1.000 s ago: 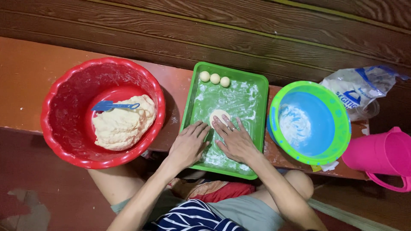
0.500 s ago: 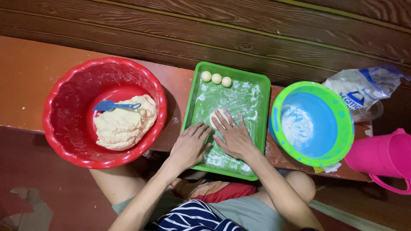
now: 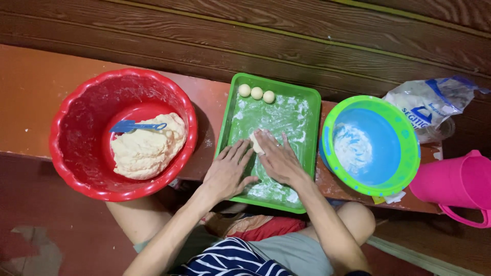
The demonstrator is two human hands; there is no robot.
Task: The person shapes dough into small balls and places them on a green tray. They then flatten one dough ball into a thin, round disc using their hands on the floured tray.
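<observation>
Small dough piece (image 3: 254,142) lies mid green floured tray (image 3: 307,102), mostly covered by right hand (image 3: 279,161); fingers (image 3: 268,143) flat, slightly spread, palm down on it. Left hand (image 3: 228,171) rests alongside on the tray, fingers loosely spread, touching the right. Three finished dough balls (image 3: 257,93) sit in a row at the far edge. To roll well: light even pressure, small circles, keep the piece on floured surface (bare patches would likely stick).

Soft, even indoor light from above, faint shadows, mostly sharp, colours saturated, slight softness at edges.
</observation>
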